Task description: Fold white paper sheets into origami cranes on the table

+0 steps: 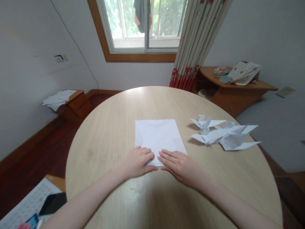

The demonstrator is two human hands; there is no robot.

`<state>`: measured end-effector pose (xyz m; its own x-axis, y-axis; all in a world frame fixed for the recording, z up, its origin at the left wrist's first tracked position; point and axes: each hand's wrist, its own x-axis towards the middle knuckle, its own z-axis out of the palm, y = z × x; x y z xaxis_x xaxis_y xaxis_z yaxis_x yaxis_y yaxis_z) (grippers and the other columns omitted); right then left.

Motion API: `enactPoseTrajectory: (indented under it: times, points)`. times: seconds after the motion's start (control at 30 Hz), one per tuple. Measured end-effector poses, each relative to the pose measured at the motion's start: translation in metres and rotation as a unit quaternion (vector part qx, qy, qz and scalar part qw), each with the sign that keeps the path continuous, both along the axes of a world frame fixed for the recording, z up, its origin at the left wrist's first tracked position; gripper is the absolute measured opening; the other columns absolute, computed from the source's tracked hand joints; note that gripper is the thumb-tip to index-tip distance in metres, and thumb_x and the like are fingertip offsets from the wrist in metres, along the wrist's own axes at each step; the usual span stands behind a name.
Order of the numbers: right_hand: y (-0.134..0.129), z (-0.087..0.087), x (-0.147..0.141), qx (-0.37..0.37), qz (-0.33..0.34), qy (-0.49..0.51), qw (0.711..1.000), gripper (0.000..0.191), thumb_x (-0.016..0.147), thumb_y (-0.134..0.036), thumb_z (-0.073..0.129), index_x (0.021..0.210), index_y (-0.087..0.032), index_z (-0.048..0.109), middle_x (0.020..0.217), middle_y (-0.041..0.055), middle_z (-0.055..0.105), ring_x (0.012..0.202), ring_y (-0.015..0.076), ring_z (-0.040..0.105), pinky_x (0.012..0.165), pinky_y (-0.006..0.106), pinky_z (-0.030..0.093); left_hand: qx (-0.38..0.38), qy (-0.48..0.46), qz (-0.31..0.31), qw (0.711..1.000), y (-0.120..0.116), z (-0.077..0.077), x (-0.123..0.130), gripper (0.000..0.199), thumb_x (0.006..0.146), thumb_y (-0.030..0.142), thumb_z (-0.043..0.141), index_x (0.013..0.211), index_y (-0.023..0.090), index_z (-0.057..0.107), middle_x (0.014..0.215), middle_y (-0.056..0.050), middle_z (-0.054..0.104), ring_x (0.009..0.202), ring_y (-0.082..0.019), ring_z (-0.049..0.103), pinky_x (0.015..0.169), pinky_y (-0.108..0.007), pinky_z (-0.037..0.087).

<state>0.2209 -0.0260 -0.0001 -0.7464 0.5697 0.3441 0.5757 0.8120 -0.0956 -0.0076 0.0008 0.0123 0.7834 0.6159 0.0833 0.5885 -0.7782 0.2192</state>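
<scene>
A white sheet of paper [157,133] lies flat on the round wooden table [100,127]. Faint creases run across it. On its near left corner rests my left hand [140,160], fingers slightly bent and thumb stretched along the near edge. My right hand [177,163] lies flat over the near right part, its fingers outstretched toward the left hand. A small gap parts the two hands, and the paper's near edge shows between them. Neither hand grips anything.
Several folded white paper birds [226,135] stand on the table's right side. At lower left are a black phone [53,203] and a printed sheet [26,200]. A corner shelf [238,82] with papers, a curtain [195,41] and a small cabinet [77,103] stand beyond.
</scene>
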Motion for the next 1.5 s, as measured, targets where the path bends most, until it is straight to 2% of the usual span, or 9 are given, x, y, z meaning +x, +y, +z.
enactPoseTrajectory:
  times: [0.2, 0.33, 0.43, 0.57, 0.8, 1.07, 1.23, 1.33, 1.5]
  points:
    - [0.001, 0.000, 0.004, -0.098, -0.003, -0.010, 0.995, 0.042, 0.094, -0.030, 0.054, 0.134, -0.018, 0.053, 0.135, 0.0126, 0.057, 0.129, 0.0291, 0.049, 0.108, 0.059, 0.035, -0.015, -0.008, -0.008, 1.000, 0.002, 0.000, -0.002, 0.025, 0.093, 0.041, 0.055, 0.084, 0.018, 0.060, 0.083, -0.001, 0.063, 0.079, -0.017, 0.061, 0.069, -0.028, 0.040]
    - [0.004, 0.005, 0.010, -0.184, 0.000, -0.020, 0.983, 0.051, 0.092, -0.033, 0.058, 0.141, -0.025, 0.045, 0.143, 0.0081, 0.049, 0.136, 0.0280, 0.039, 0.113, 0.062, 0.023, -0.054, -0.013, 0.011, 0.998, 0.005, 0.005, -0.004, 0.022, 0.091, 0.040, 0.059, 0.086, 0.018, 0.063, 0.082, -0.001, 0.063, 0.078, -0.016, 0.060, 0.068, -0.026, 0.041]
    - [0.007, 0.011, 0.015, -0.231, 0.004, -0.015, 0.973, 0.053, 0.091, -0.032, 0.059, 0.142, -0.027, 0.044, 0.145, 0.0059, 0.046, 0.139, 0.0273, 0.034, 0.114, 0.062, 0.020, -0.071, -0.017, 0.006, 0.997, 0.005, 0.009, -0.005, 0.020, 0.092, 0.036, 0.058, 0.088, 0.018, 0.064, 0.083, -0.001, 0.063, 0.079, -0.017, 0.060, 0.069, -0.026, 0.042]
    - [0.010, 0.016, 0.022, -0.257, 0.008, -0.003, 0.966, 0.054, 0.090, -0.027, 0.059, 0.141, -0.026, 0.044, 0.146, 0.0045, 0.044, 0.139, 0.0245, 0.035, 0.115, 0.055, 0.024, -0.106, -0.044, 0.002, 0.993, 0.006, 0.011, -0.009, 0.019, 0.095, 0.030, 0.053, 0.088, 0.019, 0.066, 0.084, -0.001, 0.063, 0.080, -0.016, 0.060, 0.071, -0.025, 0.042]
    - [0.016, 0.015, 0.032, -0.258, 0.011, 0.048, 0.965, 0.039, 0.090, -0.019, 0.056, 0.128, -0.024, 0.061, 0.133, 0.0047, 0.058, 0.128, 0.0224, 0.051, 0.108, 0.043, 0.041, -0.230, -0.135, 0.025, 0.964, 0.014, 0.012, -0.018, 0.019, 0.090, 0.027, 0.061, 0.076, 0.017, 0.067, 0.077, 0.000, 0.061, 0.072, -0.012, 0.056, 0.066, -0.022, 0.041]
    - [0.023, 0.011, 0.040, -0.286, 0.013, 0.099, 0.953, 0.033, 0.092, -0.016, 0.048, 0.115, -0.027, 0.069, 0.118, 0.0011, 0.068, 0.118, 0.0208, 0.060, 0.100, 0.040, 0.049, -0.262, -0.146, 0.025, 0.954, 0.018, 0.010, -0.019, 0.020, 0.086, 0.026, 0.062, 0.069, 0.016, 0.063, 0.071, 0.000, 0.056, 0.067, -0.011, 0.050, 0.061, -0.022, 0.036]
    - [0.024, 0.014, 0.040, -0.352, -0.069, 0.165, 0.919, 0.022, 0.087, -0.026, 0.059, 0.102, -0.029, 0.074, 0.108, 0.0006, 0.073, 0.104, 0.0226, 0.068, 0.094, 0.039, 0.052, -0.258, -0.148, 0.022, 0.954, 0.016, 0.016, -0.018, 0.015, 0.081, 0.023, 0.061, 0.068, 0.016, 0.059, 0.070, 0.000, 0.056, 0.067, -0.012, 0.050, 0.062, -0.022, 0.036]
    - [0.023, 0.016, 0.038, -0.360, -0.136, 0.203, 0.900, 0.017, 0.082, -0.033, 0.065, 0.091, -0.026, 0.077, 0.097, 0.0031, 0.076, 0.088, 0.0244, 0.072, 0.080, 0.037, 0.056, -0.228, -0.138, 0.018, 0.964, 0.012, 0.019, -0.016, 0.010, 0.077, 0.019, 0.059, 0.068, 0.016, 0.055, 0.070, 0.001, 0.055, 0.068, -0.012, 0.049, 0.064, -0.023, 0.035]
    - [0.020, 0.018, 0.031, -0.317, -0.190, 0.248, 0.895, 0.027, 0.083, -0.044, 0.061, 0.077, -0.021, 0.073, 0.079, 0.0044, 0.075, 0.072, 0.0214, 0.066, 0.065, 0.031, 0.050, -0.176, -0.110, 0.016, 0.978, 0.008, 0.017, -0.012, 0.029, 0.078, 0.037, 0.068, 0.070, 0.018, 0.049, 0.073, 0.002, 0.052, 0.068, -0.012, 0.046, 0.064, -0.024, 0.032]
